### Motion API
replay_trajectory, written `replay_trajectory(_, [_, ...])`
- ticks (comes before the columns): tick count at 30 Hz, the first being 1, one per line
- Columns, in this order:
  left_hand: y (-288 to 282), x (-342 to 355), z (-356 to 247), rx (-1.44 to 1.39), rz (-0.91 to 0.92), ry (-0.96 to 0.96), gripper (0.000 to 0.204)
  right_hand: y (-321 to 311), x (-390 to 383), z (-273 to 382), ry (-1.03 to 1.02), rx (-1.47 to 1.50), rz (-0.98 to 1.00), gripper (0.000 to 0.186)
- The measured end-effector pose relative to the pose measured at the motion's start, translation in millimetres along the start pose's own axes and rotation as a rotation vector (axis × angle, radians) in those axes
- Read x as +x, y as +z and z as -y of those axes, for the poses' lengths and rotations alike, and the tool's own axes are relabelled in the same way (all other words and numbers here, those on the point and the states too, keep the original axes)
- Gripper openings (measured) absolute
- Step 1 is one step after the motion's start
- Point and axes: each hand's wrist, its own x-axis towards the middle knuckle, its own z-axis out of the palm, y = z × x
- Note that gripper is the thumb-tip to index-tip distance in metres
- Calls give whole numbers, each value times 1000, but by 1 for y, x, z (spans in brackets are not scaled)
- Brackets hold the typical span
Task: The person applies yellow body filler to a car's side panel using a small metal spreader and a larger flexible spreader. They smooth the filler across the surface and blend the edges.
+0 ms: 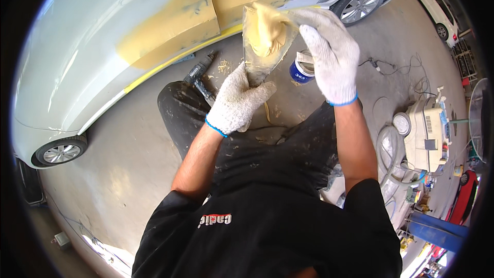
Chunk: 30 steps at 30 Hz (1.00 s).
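Observation:
My left hand [234,98], in a white knit glove with a blue cuff, is closed round the narrow lower end of a flat, greyish filler spreader [252,64]. A thick heap of yellow body filler [268,31] lies on its wide upper part. My right hand [332,51], gloved the same way, is at the heap's right edge with its fingers bent together and thumb raised. Whatever its fingertips hold is hidden from view. Below the right hand's fingers, a blue and white can [301,71] stands on the floor.
A silver-white car [92,36] with sanded yellow filler patches [170,31] stands ahead and left. A power tool [198,72] lies by my left knee, near pale shavings [224,66]. At right are a beige wheeled machine [426,134], hoses [388,149] and a cable [401,69].

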Motion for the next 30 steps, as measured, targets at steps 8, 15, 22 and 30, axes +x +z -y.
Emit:
replay_trajectory(8, [-9,7,19,240,-150,294,50,-3,-26,-49,456,168,-233,32])
replay_trajectory(15, [-12,25,59,940,-436,603,89,39,-50,-38,1003,1286,-282,32])
replay_trajectory(22, [-23,23,99,478,-148,192,54,15,-28,-49,506,877,-403,42])
replay_trajectory(30, [-29,2,24,136,-44,-71,46,12,-9,-27,428,398,98,31])
